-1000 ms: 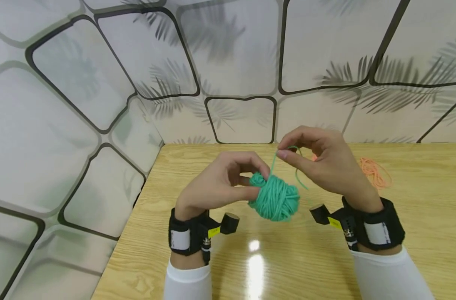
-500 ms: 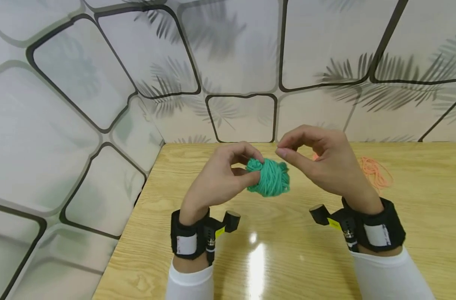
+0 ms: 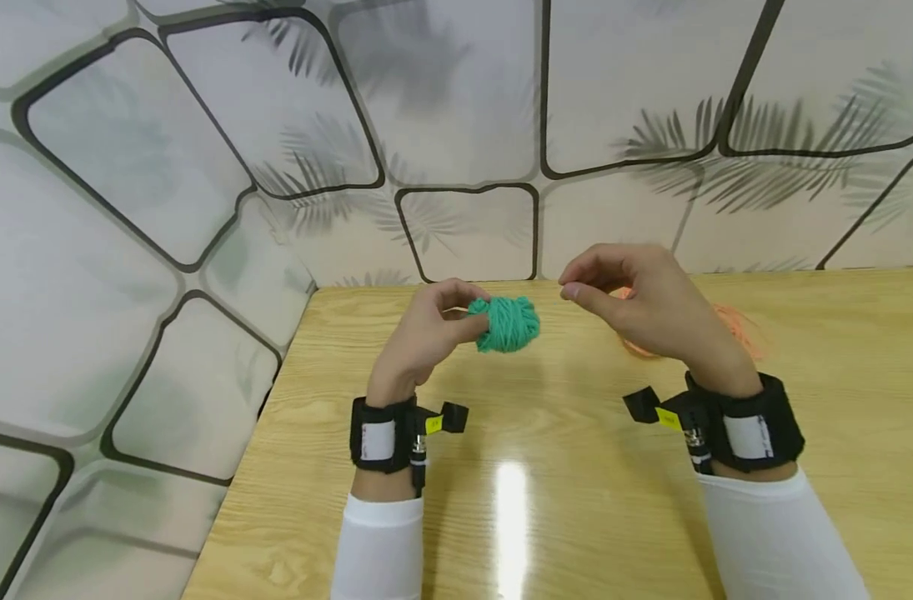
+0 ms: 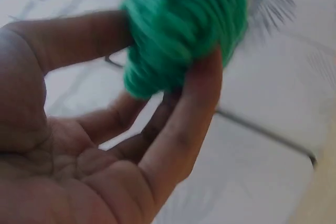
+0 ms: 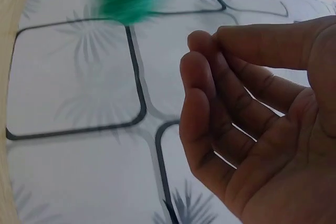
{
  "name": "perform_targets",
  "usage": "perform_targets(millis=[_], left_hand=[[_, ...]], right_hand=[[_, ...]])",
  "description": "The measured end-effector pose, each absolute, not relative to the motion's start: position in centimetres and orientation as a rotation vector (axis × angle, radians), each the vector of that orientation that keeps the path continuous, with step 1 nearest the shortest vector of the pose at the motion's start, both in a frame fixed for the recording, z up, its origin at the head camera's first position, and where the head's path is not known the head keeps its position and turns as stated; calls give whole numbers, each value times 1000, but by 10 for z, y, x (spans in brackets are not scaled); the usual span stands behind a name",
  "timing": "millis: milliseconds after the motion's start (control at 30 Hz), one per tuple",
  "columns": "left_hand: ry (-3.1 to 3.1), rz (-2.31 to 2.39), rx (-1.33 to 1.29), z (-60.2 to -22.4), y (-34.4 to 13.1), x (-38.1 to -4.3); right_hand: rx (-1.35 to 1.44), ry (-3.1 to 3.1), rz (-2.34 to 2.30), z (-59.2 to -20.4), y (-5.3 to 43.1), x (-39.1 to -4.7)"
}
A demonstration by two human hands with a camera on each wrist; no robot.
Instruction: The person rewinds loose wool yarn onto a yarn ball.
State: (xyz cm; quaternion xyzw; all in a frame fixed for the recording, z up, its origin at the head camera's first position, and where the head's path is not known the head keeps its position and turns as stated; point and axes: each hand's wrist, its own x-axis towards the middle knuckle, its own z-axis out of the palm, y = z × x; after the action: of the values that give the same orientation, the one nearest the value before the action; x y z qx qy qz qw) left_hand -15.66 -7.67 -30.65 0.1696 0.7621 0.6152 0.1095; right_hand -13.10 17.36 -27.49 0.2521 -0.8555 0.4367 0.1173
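Observation:
A green ball of yarn (image 3: 510,324) is held by its left end between the thumb and fingers of my left hand (image 3: 431,333). In the left wrist view, the thumb lies on one side of the green yarn (image 4: 184,14) and a finger on the other. To the right, my right hand (image 3: 644,304) is raised apart from the ball, its thumb tip meeting the curled fingers. No strand shows at these fingertips (image 5: 199,40) in the right wrist view, where the ball is a green blur at the top.
Orange yarn (image 3: 737,327) lies loose on the wooden table (image 3: 576,500) behind and beside the right wrist, partly hidden by the hand. A patterned wall covering (image 3: 464,233) rises at the table's back and left edges. Both wrists wear black camera straps (image 3: 384,433).
My left hand has carried the green ball away from the right hand, leftward and farther off. The strand that ran between ball and right fingers no longer shows. The right hand stays nearly in place.

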Motion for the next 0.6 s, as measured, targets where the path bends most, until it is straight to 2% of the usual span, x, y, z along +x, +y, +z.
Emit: perform_targets(millis=[133, 233, 433, 600], left_hand=[[2569, 1634, 169, -335, -75, -175], [2729, 1543, 32, -352, -72, -185], [2926, 1357, -49, -376, -64, -194], [3020, 1186, -14, -366, -59, -187]], right_hand=[[611, -2552, 1283, -269, 188, -129], [564, -2576, 1254, -265, 198, -128], [408, -2604, 1203, -265, 228, -123], [312, -2666, 1113, -277, 249, -124]])
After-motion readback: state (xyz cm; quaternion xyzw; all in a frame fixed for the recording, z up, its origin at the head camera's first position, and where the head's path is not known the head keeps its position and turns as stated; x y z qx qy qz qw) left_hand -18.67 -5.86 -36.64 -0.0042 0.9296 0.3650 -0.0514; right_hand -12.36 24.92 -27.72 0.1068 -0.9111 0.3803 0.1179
